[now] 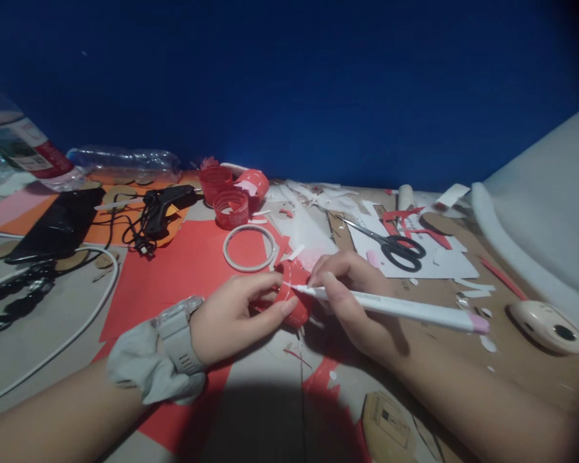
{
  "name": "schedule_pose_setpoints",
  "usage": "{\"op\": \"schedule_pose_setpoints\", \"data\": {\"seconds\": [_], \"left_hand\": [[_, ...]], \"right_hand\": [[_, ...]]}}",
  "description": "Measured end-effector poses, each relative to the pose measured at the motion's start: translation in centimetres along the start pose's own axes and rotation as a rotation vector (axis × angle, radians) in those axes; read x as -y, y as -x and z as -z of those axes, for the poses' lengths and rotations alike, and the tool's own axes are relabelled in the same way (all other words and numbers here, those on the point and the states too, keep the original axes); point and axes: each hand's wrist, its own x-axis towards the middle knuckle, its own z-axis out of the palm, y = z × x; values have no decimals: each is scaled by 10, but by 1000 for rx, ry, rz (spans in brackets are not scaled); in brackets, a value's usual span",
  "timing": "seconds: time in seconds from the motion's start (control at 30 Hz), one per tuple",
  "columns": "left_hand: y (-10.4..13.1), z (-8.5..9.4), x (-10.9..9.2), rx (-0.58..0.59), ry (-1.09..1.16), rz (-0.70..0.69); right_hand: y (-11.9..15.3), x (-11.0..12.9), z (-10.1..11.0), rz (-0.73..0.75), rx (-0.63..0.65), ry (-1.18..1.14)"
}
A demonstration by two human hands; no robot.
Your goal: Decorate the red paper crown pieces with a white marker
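Observation:
My left hand (244, 315) grips a small red paper roll (296, 308) with white lines drawn on it, thumb in front and fingers behind. A white marker (405, 308) with a pink end is pinched in my right hand (350, 289); its tip touches or nearly touches the red roll. Just behind the left hand lies a roll of white tape (248, 247) on red paper (174, 276). Further back stand a red paper cylinder with white dashes (255, 186) and a red ring (230, 209).
Black scissors (400, 251) lie on white paper at the right, among paper scraps. A black glue gun (161, 206) with its cord rests on orange paper at the left, near a plastic bottle (29, 145). A cream-coloured device (547, 325) sits at far right.

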Motion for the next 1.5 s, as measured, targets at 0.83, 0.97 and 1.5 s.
{"op": "schedule_pose_setpoints", "data": {"seconds": [0.83, 0.97, 1.5], "left_hand": [[1, 0, 0, 15, -11, -17], [1, 1, 0, 19, -21, -6], [0, -1, 0, 27, 17, -23]], "right_hand": [[-1, 2, -1, -45, -42, -44], [-1, 3, -1, -62, -6, -13], [-1, 1, -1, -58, -23, -42]]}}
